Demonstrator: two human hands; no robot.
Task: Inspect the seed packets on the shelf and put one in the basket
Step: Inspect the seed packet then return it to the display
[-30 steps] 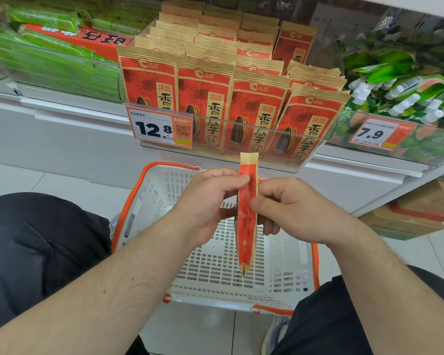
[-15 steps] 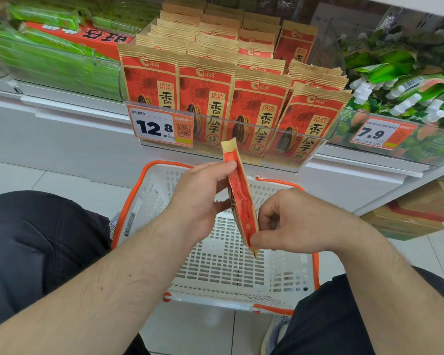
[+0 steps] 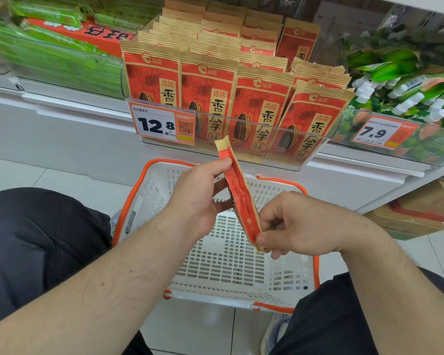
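A red and tan seed packet [image 3: 241, 193] is held edge-on above the white basket [image 3: 223, 254] with orange rim. My left hand [image 3: 198, 198] grips its upper part, thumb on the near edge. My right hand [image 3: 297, 226] pinches its lower end between thumb and fingers. The packet leans with its top to the left. Several matching seed packets [image 3: 208, 98] stand in rows in a clear shelf tray behind, above a price tag [image 3: 164, 123] reading 12.8.
Green packs [image 3: 51, 49] fill the shelf to the left, green pouches with white caps [image 3: 405, 80] to the right. Cardboard boxes [image 3: 418, 213] sit under the shelf at right. My dark-trousered knees flank the basket on the tiled floor.
The packet went from upright to leaning with its top to the left. My right hand slid down from its middle to its lower end. My left hand stayed on the upper part.
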